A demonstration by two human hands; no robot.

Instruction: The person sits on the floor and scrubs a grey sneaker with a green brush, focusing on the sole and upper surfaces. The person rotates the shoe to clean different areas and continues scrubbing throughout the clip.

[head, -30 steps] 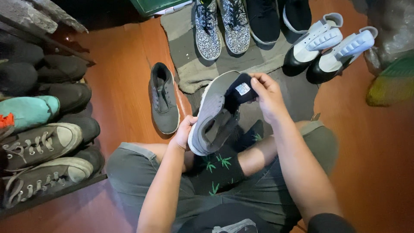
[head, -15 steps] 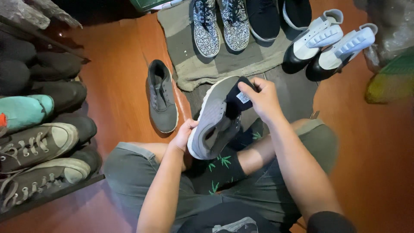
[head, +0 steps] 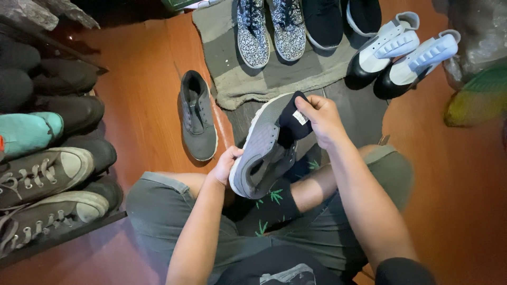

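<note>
Between the two hands, above the person's lap, sits a gray sneaker [head: 266, 150]. The right hand [head: 321, 119] pinches the dark tongue [head: 291, 121] of the sneaker near the top, fingers closed tight on it, and lifts it. The left hand [head: 226, 164] cups the heel end from below, fingers wrapped on the sole edge. The sneaker is tilted, with its opening turned toward the person.

To do this well, I think the left hand should hold the heel firm so the shoe does not twist, while the right hand pulls the tongue straight up, not to the side.

Under the shoe is a foot in a dark sock with green leaves [head: 272, 206], on gray shorts [head: 174, 211]. Just to the left, on the wood floor [head: 142, 105], lies the matching gray sneaker [head: 197, 119]. Farther up, a gray mat [head: 232, 84] holds speckled shoes [head: 269, 31] and black shoes [head: 338, 21]. White and black shoes [head: 401, 50] rest to the right. More shoes fill a rack [head: 47, 158] at the left.
</note>
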